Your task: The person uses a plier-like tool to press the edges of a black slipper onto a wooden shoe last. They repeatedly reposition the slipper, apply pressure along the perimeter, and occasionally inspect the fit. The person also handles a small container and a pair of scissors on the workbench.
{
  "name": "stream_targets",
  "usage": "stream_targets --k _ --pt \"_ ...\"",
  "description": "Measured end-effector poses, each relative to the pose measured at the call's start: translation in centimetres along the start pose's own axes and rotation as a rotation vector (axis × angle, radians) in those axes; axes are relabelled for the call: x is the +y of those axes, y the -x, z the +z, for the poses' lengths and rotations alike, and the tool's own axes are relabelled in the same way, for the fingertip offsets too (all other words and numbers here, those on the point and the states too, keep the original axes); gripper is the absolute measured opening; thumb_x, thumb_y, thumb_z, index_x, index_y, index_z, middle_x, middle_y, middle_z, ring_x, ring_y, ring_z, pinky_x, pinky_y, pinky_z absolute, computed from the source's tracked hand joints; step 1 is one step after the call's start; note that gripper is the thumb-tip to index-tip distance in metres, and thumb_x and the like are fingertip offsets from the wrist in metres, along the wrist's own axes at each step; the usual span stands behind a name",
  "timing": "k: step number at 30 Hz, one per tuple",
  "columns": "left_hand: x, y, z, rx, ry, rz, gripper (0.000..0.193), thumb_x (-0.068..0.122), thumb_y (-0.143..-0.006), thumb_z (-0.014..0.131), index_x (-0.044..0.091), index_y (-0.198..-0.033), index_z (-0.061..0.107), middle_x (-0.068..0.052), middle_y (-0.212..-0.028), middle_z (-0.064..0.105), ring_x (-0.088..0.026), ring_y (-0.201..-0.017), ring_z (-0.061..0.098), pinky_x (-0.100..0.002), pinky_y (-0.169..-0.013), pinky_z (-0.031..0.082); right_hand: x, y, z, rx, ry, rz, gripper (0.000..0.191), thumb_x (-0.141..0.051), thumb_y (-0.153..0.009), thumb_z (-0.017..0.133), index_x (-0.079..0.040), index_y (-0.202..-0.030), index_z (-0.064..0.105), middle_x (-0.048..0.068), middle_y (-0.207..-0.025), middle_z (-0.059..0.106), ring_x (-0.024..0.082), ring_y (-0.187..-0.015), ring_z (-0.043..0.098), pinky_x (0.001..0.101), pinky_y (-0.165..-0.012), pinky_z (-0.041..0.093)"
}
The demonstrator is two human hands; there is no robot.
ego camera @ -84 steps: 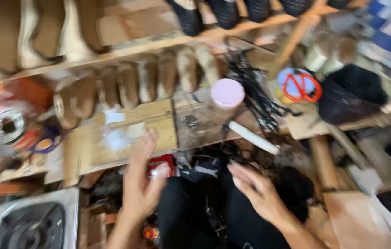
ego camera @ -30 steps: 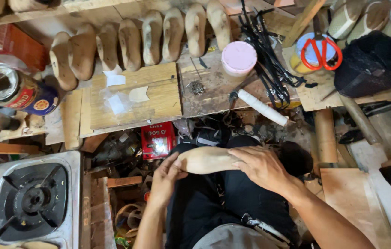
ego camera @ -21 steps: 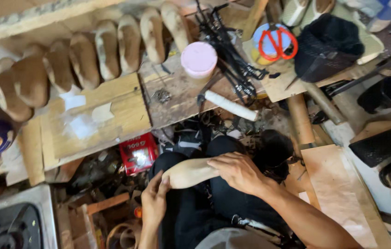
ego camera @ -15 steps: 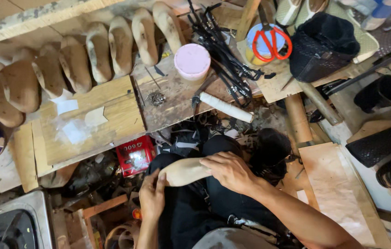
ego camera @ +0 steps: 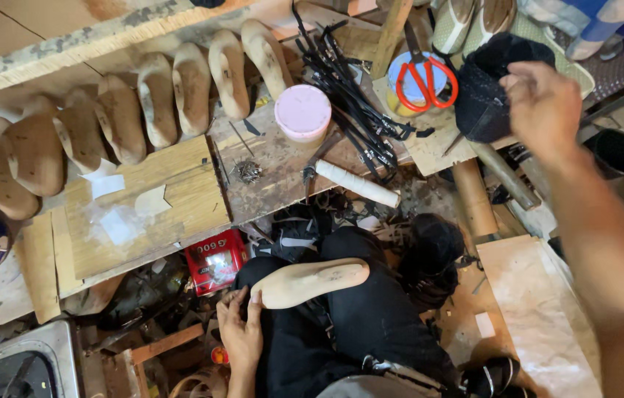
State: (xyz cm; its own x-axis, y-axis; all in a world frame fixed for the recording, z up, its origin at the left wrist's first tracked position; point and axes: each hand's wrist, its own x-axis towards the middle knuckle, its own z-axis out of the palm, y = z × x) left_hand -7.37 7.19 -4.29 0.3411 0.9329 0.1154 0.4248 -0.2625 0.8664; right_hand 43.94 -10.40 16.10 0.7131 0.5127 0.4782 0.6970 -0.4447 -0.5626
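A pale wooden shoe last (ego camera: 310, 281) lies sole-up across my lap on black trousers. My left hand (ego camera: 241, 330) rests at its left end, fingers touching the heel. My right hand (ego camera: 542, 103) is raised far to the right, fingers loosely curled and holding nothing, just beside a black bag (ego camera: 490, 85) on the bench. Red-handled scissors (ego camera: 425, 76) lie on a blue tin left of that bag.
A row of several wooden lasts (ego camera: 142, 103) leans along the bench back. A pink-lidded tub (ego camera: 302, 113), a bundle of black straps (ego camera: 349, 88), a white-handled tool (ego camera: 355, 183), a red tin (ego camera: 215, 259) and a gas stove (ego camera: 10, 368) surround me.
My right hand has let go of the last on my lap and risen up to the right toward the black bag. The left hand stays at the last's heel.
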Motion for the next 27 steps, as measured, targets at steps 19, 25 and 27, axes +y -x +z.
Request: stream_targets --k 19,25,27 --pt "1.6 -0.6 -0.1 0.01 -0.011 -0.009 0.037 0.024 -0.091 0.072 -0.003 -0.117 0.072 -0.017 -0.119 0.062 -0.029 -0.117 0.06 -0.036 -0.1 0.046 1.5 -8.1 -1.1 -0.588 0.032 0.259 0.033 -0.011 -0.089 0.074 -0.005 -0.121 0.076 0.013 -0.106 0.078 0.018 -0.093 0.07 0.0293 -0.084 0.053" --pt "1.5 -0.6 0.0 0.001 -0.042 -0.034 0.038 0.026 -0.091 0.072 -0.003 -0.117 0.073 -0.018 -0.119 0.062 -0.031 -0.118 0.06 -0.037 -0.101 0.046 2.3 -6.7 -2.1 -0.14 0.545 -0.296 0.025 -0.007 -0.085 0.072 -0.004 -0.109 0.073 0.016 -0.097 0.074 0.032 -0.085 0.069 0.0406 -0.073 0.052" --pt "1.4 -0.6 0.0 0.002 -0.034 -0.037 0.038 0.026 -0.091 0.072 -0.002 -0.116 0.073 -0.018 -0.119 0.062 -0.03 -0.117 0.06 -0.037 -0.101 0.046 3.1 -6.4 -2.0 0.154 0.694 -0.367 0.009 -0.005 -0.093 0.069 -0.009 -0.1 0.072 0.016 -0.101 0.069 0.033 -0.089 0.069 0.0414 -0.077 0.054"
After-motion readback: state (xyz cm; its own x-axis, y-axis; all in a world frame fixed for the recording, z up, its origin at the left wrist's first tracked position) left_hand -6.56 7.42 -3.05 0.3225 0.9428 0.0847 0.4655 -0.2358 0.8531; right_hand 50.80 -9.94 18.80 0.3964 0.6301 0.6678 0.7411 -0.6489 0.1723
